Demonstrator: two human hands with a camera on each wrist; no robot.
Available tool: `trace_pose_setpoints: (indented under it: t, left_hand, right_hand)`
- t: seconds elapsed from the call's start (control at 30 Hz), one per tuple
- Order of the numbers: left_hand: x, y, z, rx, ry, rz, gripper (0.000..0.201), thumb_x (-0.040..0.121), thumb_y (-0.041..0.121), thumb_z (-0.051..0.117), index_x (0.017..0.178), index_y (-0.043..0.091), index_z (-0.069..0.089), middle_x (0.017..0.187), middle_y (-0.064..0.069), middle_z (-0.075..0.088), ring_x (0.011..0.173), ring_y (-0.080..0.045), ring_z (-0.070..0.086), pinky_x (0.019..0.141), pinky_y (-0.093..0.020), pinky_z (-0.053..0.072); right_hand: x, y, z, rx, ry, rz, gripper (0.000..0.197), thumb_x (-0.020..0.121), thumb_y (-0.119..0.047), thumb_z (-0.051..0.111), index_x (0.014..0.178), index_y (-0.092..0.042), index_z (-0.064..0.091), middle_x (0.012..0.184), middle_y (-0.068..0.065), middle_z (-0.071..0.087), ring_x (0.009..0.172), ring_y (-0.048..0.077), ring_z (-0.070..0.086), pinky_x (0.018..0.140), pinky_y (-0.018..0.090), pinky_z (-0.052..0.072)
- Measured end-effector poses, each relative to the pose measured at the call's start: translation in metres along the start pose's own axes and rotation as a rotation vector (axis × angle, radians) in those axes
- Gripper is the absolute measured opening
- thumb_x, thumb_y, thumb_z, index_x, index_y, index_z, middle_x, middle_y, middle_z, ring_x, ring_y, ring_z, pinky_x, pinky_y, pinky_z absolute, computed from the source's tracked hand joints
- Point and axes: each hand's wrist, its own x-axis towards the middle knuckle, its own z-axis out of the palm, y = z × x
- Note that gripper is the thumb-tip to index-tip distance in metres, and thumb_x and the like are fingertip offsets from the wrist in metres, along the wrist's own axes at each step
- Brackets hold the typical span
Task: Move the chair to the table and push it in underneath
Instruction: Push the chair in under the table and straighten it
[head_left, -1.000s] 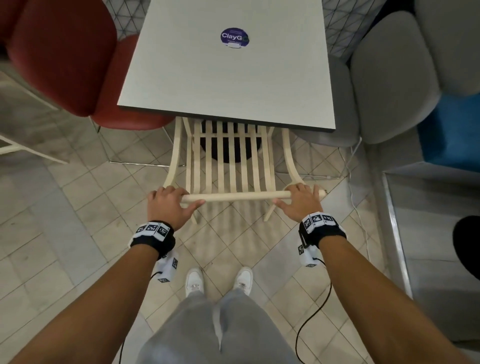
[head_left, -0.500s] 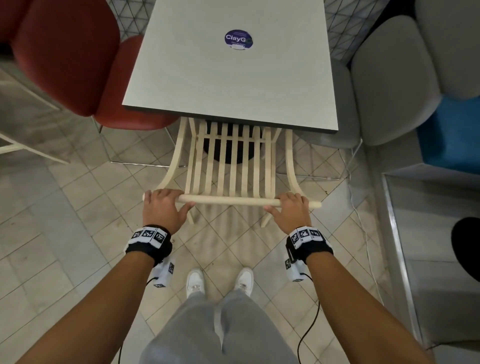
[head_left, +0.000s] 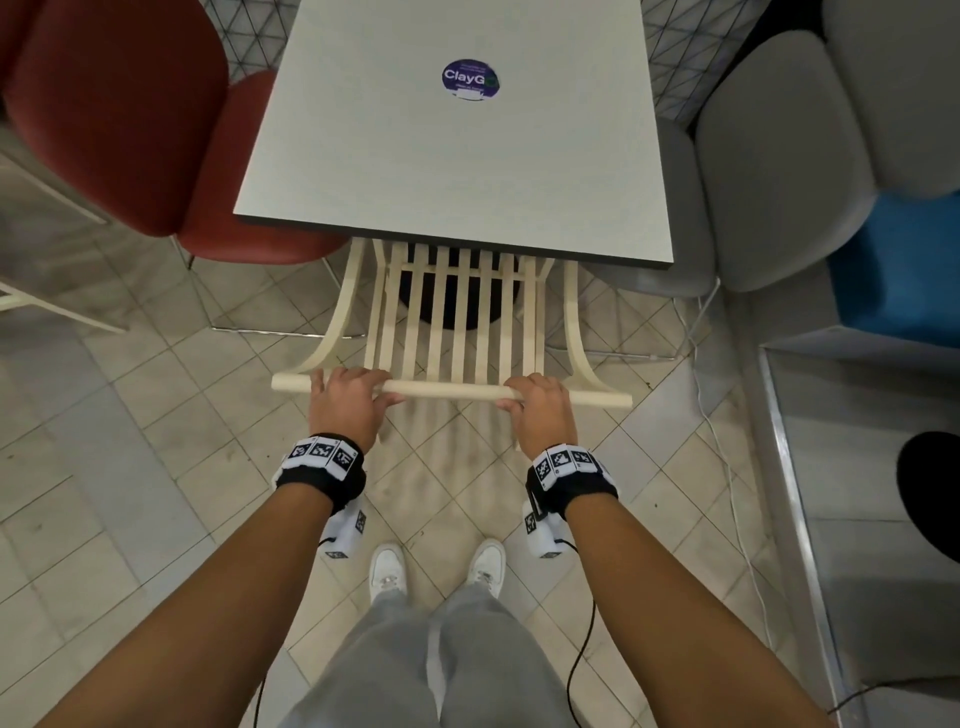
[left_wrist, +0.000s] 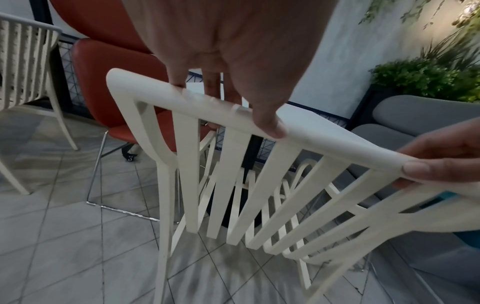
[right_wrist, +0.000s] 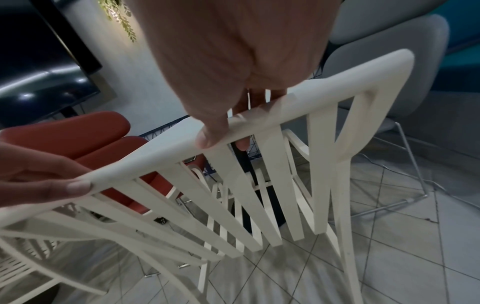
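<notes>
A cream slatted chair (head_left: 452, 332) stands in front of me, its seat hidden under the near edge of the pale grey table (head_left: 457, 156). Its backrest leans toward me and the top rail runs left to right at hand height. My left hand (head_left: 345, 397) grips the rail left of centre, with the fingers over the far side and the thumb on the near side (left_wrist: 270, 127). On the rail's right part, my right hand (head_left: 535, 405) grips it the same way, thumb (right_wrist: 207, 139) toward me. Both rail ends stick out past my hands.
A red chair (head_left: 119, 114) stands at the table's left and grey chairs (head_left: 779, 156) at its right, beside a blue seat (head_left: 904, 260). The black table base (head_left: 457, 306) shows behind the slats. A white cable (head_left: 727, 467) and a metal-edged step (head_left: 779, 467) lie at right. Tiled floor lies around my feet (head_left: 387, 569).
Both hands have slid inward along the top rail, the right one most, so that both rail ends now show. The chair has shifted slightly left and its seat stays under the table.
</notes>
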Motion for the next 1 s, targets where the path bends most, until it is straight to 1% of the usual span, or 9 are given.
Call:
trace_pose_setpoints:
  t: [0.17,0.3,0.4,0.5,0.57,0.77,0.9,1.0]
  left_hand:
    - [0.013,0.001,-0.006,-0.013,-0.045,-0.037,0.037,0.089,0.050,0.064,0.114,0.024,0.071,0.106,-0.002,0.075,0.110,-0.030,0.061,0.116,-0.060,0.030]
    - [0.010,0.004,-0.007,-0.014,-0.064,-0.047,0.036,0.091,0.049,0.063,0.115,0.024,0.071,0.109,-0.002,0.074,0.112,-0.030,0.059,0.117,-0.059,0.027]
    - [0.005,0.002,-0.009,-0.014,-0.069,-0.057,0.034,0.091,0.048,0.064,0.115,0.025,0.071,0.108,-0.001,0.073,0.112,-0.029,0.059,0.117,-0.059,0.028]
    - [0.001,-0.004,-0.010,-0.027,-0.064,-0.062,0.033,0.089,0.049,0.065,0.111,0.026,0.072,0.102,0.000,0.073,0.108,-0.028,0.060,0.116,-0.059,0.029]
    - [0.000,-0.008,-0.011,-0.029,-0.060,-0.055,0.033,0.088,0.050,0.065,0.110,0.025,0.073,0.100,0.000,0.073,0.107,-0.028,0.060,0.116,-0.059,0.029]
    - [-0.002,-0.008,-0.013,-0.043,-0.059,-0.047,0.034,0.089,0.048,0.066,0.111,0.024,0.073,0.103,-0.003,0.073,0.108,-0.030,0.059,0.116,-0.059,0.027]
    - [-0.005,-0.009,-0.012,-0.038,-0.040,-0.041,0.032,0.089,0.047,0.066,0.107,0.023,0.074,0.098,-0.004,0.073,0.104,-0.032,0.059,0.114,-0.059,0.029]
    - [-0.006,-0.011,-0.011,-0.038,-0.031,-0.035,0.032,0.088,0.048,0.067,0.106,0.022,0.074,0.099,-0.004,0.074,0.103,-0.032,0.060,0.113,-0.059,0.030]
  right_hand:
    - [0.011,-0.003,0.001,0.014,-0.014,0.027,0.024,0.088,-0.033,0.070,0.099,-0.012,0.071,0.088,0.006,0.067,0.091,0.027,0.054,0.089,0.040,0.045]
    - [0.009,-0.005,0.000,0.024,-0.014,0.035,0.026,0.089,-0.033,0.069,0.103,-0.012,0.071,0.091,0.006,0.068,0.094,0.027,0.053,0.090,0.039,0.043]
    - [0.005,-0.006,0.000,0.008,-0.016,0.035,0.026,0.089,-0.034,0.069,0.102,-0.012,0.071,0.090,0.006,0.068,0.093,0.027,0.053,0.088,0.036,0.041]
    - [0.001,-0.011,0.003,0.006,-0.018,0.036,0.024,0.088,-0.032,0.071,0.102,-0.012,0.072,0.092,0.007,0.069,0.093,0.027,0.054,0.090,0.038,0.043]
    - [-0.001,-0.014,0.006,0.000,-0.013,0.032,0.025,0.088,-0.032,0.071,0.104,-0.013,0.073,0.093,0.007,0.070,0.095,0.028,0.054,0.091,0.039,0.043]
    - [-0.004,-0.017,0.007,0.008,-0.008,0.041,0.027,0.088,-0.034,0.070,0.104,-0.012,0.072,0.093,0.008,0.069,0.094,0.028,0.054,0.091,0.039,0.043]
    - [-0.006,-0.018,0.008,0.002,-0.004,0.045,0.026,0.087,-0.031,0.072,0.104,-0.012,0.073,0.092,0.008,0.070,0.093,0.029,0.055,0.093,0.043,0.046]
    - [-0.008,-0.019,0.010,0.021,0.000,0.055,0.026,0.087,-0.030,0.072,0.106,-0.012,0.073,0.092,0.008,0.069,0.093,0.029,0.055,0.095,0.044,0.045]
